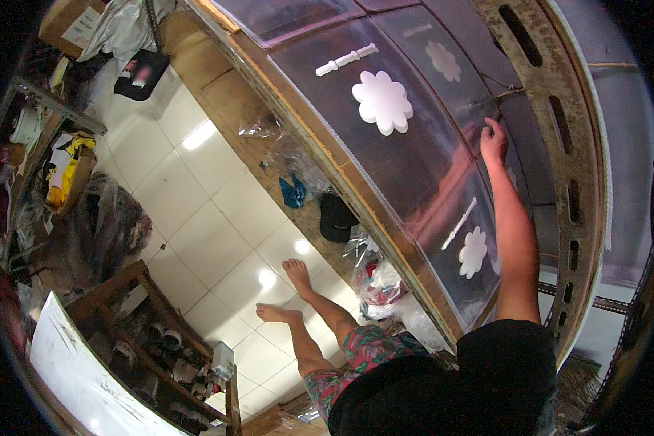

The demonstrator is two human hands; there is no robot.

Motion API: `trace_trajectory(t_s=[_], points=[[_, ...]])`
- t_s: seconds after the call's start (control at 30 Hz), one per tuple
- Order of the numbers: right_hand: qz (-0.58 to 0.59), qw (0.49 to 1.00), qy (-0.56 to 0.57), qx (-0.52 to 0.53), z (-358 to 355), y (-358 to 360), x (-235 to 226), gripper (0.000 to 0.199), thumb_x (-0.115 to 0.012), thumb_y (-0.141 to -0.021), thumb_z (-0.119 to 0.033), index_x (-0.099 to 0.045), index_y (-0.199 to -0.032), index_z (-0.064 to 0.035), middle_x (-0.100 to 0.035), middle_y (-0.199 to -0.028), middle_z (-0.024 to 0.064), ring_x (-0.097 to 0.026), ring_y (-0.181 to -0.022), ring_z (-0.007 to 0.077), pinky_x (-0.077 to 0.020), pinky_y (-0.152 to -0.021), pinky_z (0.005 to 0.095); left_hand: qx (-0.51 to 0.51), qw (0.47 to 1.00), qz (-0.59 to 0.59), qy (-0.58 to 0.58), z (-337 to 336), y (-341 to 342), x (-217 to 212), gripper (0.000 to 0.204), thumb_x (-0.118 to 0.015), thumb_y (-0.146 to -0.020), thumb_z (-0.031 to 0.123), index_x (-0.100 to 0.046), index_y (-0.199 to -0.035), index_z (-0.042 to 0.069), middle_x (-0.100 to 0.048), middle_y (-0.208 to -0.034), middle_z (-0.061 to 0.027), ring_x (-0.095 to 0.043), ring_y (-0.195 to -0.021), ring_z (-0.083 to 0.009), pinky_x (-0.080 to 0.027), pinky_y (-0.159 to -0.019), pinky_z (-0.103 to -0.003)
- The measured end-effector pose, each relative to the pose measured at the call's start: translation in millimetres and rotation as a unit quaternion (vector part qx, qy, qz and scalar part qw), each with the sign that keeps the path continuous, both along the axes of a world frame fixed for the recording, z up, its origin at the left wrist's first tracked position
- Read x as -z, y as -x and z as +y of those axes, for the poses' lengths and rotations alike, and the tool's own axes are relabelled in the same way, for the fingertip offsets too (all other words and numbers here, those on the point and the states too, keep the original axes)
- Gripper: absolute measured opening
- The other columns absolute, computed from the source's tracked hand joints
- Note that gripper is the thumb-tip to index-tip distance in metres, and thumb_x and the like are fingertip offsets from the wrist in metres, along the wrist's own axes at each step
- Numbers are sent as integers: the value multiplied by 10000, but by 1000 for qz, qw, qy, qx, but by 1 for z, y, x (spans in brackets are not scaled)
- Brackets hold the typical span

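My right hand (493,142) is raised at the right edge of a shiny clear sheet (407,171), its fingers loosely bent and apart. I see nothing held in it; whether a fingertip touches the sheet, I cannot tell. The right forearm (512,232) reaches up from a black sleeve, and a reddish reflection of an arm shows in the sheet. A white flower-shaped piece (383,102) and a white knobbed rod (347,59) lie at the sheet's far part. Nearer me are a second white flower-shaped piece (473,252) and a thin white rod (459,224). My left hand is out of view.
A wooden edge (327,167) borders the sheet on the left; a slotted metal bar (559,123) curves along its right. White floor tiles (218,203) hold my bare feet (287,291). A black cap (337,218) and plastic bags (385,291) lie beside the wooden edge. A shoe shelf (152,349) stands lower left.
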State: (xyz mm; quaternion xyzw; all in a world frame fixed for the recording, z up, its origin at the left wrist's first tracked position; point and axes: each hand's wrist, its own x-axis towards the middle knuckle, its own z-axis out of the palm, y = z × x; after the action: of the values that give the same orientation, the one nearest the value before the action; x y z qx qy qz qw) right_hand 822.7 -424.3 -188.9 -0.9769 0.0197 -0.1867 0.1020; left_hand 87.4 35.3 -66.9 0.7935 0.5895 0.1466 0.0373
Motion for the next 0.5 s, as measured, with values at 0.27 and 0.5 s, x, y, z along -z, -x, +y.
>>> trace_trajectory(t_s=[0.27, 0.5], points=[[-23, 962, -94, -256, 116, 80, -12, 359, -605, -951, -195, -615, -1252, 0, -607, -1303, 194, -552, -1238, 352, -406, -1069, 424, 50, 996, -78, -8, 3, 11, 10, 350, -634, -983, 267, -633, -1045, -78, -647, -957, -237, -644, -863, -341, -548, -784, -428], [27, 925, 14, -378, 250, 91, -13, 622, -586, -959, -368, -441, -1434, 7, -433, -1476, 263, -370, -1396, 418, -264, -1157, 512, 24, 990, -135, 21, 0, 15, 14, 337, -625, -973, 240, -640, -1097, -72, -657, -990, -231, -659, -893, -343, -561, -806, -401]])
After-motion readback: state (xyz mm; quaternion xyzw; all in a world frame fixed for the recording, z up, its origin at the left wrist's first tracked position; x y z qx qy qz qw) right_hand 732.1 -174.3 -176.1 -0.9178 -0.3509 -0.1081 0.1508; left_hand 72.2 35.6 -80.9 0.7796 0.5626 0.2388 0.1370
